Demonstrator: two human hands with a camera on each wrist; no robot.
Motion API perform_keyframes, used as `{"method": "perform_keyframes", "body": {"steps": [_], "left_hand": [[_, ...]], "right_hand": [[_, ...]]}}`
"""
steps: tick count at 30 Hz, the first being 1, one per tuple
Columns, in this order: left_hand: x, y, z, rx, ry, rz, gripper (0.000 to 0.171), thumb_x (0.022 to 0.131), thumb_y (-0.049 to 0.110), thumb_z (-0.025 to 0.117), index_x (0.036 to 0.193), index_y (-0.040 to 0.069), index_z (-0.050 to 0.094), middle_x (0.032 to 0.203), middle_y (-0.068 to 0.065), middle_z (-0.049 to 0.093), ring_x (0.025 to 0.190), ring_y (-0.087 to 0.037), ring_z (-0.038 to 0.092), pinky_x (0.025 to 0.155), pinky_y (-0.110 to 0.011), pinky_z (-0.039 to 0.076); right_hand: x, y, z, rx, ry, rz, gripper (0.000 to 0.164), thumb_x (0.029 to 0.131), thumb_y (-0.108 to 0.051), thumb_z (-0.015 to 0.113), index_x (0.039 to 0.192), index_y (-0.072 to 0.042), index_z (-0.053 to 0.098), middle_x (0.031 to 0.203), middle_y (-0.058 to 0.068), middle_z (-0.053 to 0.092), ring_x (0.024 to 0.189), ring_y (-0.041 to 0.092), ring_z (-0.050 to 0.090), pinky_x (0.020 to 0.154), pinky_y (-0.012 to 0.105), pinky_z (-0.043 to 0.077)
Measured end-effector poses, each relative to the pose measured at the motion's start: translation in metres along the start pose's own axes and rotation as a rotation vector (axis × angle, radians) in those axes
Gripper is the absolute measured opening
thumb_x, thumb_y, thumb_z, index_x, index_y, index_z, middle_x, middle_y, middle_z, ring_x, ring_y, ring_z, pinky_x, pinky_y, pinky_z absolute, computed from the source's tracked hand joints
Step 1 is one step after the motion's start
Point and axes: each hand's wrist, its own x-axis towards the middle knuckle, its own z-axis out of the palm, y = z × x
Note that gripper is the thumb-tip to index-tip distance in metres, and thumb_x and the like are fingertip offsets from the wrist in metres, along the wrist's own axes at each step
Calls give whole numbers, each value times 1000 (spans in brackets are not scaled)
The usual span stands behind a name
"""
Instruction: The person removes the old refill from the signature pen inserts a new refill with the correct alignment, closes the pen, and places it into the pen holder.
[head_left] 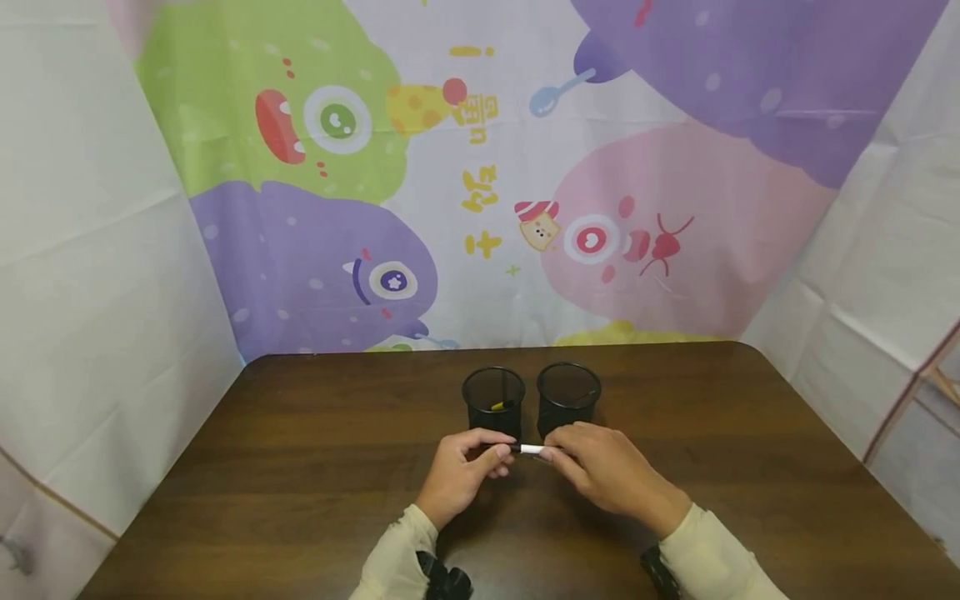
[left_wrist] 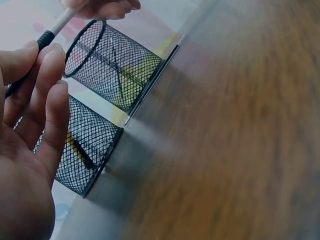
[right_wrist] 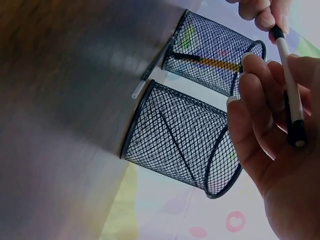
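Observation:
A pen with a white barrel (head_left: 531,449) and black ends spans the gap between both hands, roughly level in the head view. My left hand (head_left: 461,475) pinches its black ribbed grip (left_wrist: 45,39) between thumb and fingers. With thumb and fingers, my right hand (head_left: 611,471) holds the white barrel; the black end with a clip (right_wrist: 296,132) shows by the palm. Just beyond the hands stand two black mesh pen holders. A yellow-and-black pen or pencil (right_wrist: 210,62) leans inside the left holder (head_left: 493,417), and a thin dark stick (right_wrist: 177,142) inside the right holder (head_left: 567,408).
Another slim dark pen (right_wrist: 150,70) with a clear tip lies on the table along the holders' bases. The brown wooden table (head_left: 315,467) reaches back to a cartoon-printed cloth (head_left: 510,317). White cloth (head_left: 97,250) hangs at both sides.

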Motion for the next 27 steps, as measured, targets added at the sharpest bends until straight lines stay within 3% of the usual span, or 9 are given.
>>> {"method": "perform_keyframes", "body": {"steps": [10, 17, 21, 27], "left_hand": [[-1, -2, 2, -54, 20, 5, 17, 95, 7, 69, 106, -5, 73, 82, -18, 70, 68, -18, 69, 66, -30, 58], [0, -3, 1, -55, 21, 16, 19, 95, 10, 69, 106, -6, 73, 82, -20, 71, 67, -16, 68, 66, -30, 59], [0, -4, 1, -62, 14, 7, 19, 95, 9, 69, 107, -5, 73, 83, -18, 72, 67, -14, 68, 67, -29, 59], [-1, 7, 2, -52, 2, -17, 18, 95, 0, 66, 108, -12, 71, 85, -23, 72, 67, -12, 67, 67, -26, 58]], "right_hand": [[1, 2, -1, 10, -30, 39, 17, 101, -25, 62, 87, -18, 68, 70, -19, 47, 61, 0, 42, 56, 23, 41], [0, 2, -4, 55, -36, 87, 11, 96, -28, 70, 100, -20, 64, 77, -17, 56, 63, 0, 48, 58, 24, 43], [0, 2, -4, 40, -30, 102, 17, 91, -27, 76, 97, -22, 61, 78, -16, 56, 64, 0, 48, 59, 25, 44], [-1, 3, -5, 24, -28, 95, 9, 93, -28, 73, 94, -22, 66, 82, -16, 58, 69, 2, 49, 63, 27, 46]]}}
